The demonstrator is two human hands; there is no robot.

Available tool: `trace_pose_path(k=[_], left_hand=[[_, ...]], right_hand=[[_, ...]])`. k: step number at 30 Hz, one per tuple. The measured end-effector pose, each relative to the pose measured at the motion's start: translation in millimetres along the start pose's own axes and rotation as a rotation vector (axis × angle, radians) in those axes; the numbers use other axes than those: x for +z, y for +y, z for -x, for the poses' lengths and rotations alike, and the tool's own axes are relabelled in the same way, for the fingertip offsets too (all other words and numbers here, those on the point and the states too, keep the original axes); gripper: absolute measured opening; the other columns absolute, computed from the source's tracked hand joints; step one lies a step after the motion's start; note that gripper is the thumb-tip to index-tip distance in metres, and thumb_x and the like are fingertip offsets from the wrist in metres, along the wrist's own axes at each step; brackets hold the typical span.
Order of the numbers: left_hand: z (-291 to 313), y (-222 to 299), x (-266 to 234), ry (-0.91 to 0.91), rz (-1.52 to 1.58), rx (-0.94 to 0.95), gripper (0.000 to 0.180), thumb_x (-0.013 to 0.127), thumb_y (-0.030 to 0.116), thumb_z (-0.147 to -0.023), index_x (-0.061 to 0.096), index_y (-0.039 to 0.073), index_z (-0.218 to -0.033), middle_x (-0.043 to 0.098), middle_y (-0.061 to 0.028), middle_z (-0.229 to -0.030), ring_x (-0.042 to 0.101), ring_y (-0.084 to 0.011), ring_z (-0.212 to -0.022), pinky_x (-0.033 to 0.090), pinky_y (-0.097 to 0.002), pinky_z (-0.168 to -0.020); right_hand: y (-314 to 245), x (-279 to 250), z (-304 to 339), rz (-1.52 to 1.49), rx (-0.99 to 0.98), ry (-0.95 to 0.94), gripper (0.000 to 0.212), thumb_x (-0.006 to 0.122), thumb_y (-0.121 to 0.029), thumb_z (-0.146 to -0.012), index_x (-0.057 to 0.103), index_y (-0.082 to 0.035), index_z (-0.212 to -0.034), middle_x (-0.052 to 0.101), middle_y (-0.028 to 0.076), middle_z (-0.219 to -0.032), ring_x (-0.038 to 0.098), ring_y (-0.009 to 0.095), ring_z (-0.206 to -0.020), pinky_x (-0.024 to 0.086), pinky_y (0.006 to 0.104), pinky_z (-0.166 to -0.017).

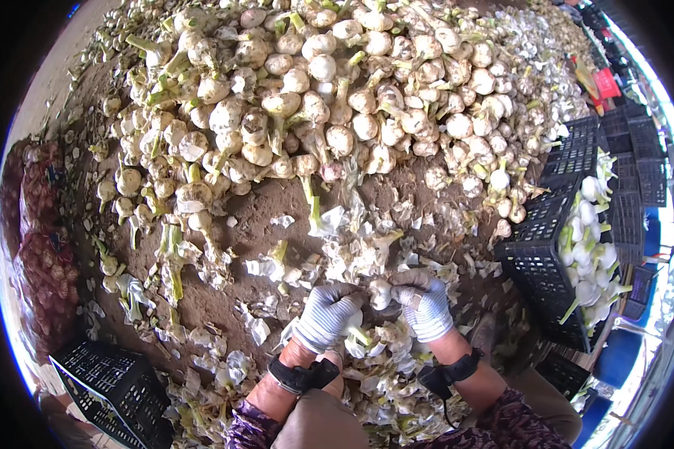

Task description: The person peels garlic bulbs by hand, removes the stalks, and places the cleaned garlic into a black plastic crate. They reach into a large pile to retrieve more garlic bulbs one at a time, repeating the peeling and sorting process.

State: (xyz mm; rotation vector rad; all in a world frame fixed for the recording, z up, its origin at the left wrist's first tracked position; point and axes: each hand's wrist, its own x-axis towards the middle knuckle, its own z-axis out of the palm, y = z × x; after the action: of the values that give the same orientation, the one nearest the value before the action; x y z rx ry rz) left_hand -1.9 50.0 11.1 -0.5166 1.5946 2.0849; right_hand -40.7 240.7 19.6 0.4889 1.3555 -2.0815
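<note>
Between my two gloved hands, low in the middle of the view, is a whitish garlic bulb (380, 295). My left hand (328, 316) is closed, its fingertips against the bulb's left side. From the right, my right hand (424, 307) pinches at the bulb with thumb and fingers. Both gloves are white-striped with dark, soiled fingers. A pale garlic stalk piece (357, 331) shows just beside my left palm. Peeled skins (361, 256) lie beyond the hands and in a thick layer below them.
A large heap of garlic bulbs (292, 105) spreads across the far side. On the right, a tilted black crate (535, 251) holds cleaned white garlic (588, 247). Another black crate (120, 389) stands lower left, below red mesh sacks (46, 277). More crates (629, 179) stand far right.
</note>
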Motion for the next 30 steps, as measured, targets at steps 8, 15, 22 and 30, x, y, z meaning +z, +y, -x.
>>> trace_pose_path(k=[8,15,22,30], left_hand=[[0,-3,7,0.050,-0.561,0.198,0.021,0.062,0.016,-0.080,0.065,-0.002,-0.090,0.066,-0.0142,-0.071,0.063,-0.0177,-0.064,0.050,-0.0312,-0.062],[-7,-9,-17,0.249,-0.070,-0.007,0.014,0.057,0.009,-0.080,0.065,-0.002,-0.079,0.058,0.0002,-0.063,0.050,-0.0063,-0.058,0.041,-0.0221,-0.053],[-3,2,3,0.124,-0.113,-0.067,0.019,0.061,0.017,-0.084,0.064,-0.002,-0.084,0.057,0.0005,-0.065,0.048,-0.0064,-0.057,0.040,-0.0223,-0.052],[-33,-23,7,0.267,0.374,-0.027,0.018,0.053,0.015,-0.085,0.061,0.000,-0.083,0.060,-0.0059,-0.075,0.056,-0.0150,-0.068,0.045,-0.0293,-0.063]], right_hand=[[-3,4,0,0.735,-0.267,0.020,0.018,0.059,0.007,-0.076,0.063,0.003,-0.093,0.066,0.009,-0.091,0.063,0.013,-0.081,0.052,0.0246,-0.072],[-3,-4,5,0.005,0.040,-0.073,0.020,0.057,0.009,-0.076,0.062,0.004,-0.094,0.065,0.011,-0.096,0.063,0.018,-0.088,0.052,0.0287,-0.079],[-8,13,0,0.671,-0.436,-0.215,0.012,0.063,0.004,-0.076,0.062,0.000,-0.088,0.064,0.010,-0.089,0.063,0.017,-0.081,0.051,0.0281,-0.075],[-31,7,5,0.958,-0.630,-0.285,0.020,0.064,-0.006,-0.074,0.064,-0.001,-0.093,0.064,0.009,-0.087,0.062,0.022,-0.081,0.050,0.0316,-0.078]])
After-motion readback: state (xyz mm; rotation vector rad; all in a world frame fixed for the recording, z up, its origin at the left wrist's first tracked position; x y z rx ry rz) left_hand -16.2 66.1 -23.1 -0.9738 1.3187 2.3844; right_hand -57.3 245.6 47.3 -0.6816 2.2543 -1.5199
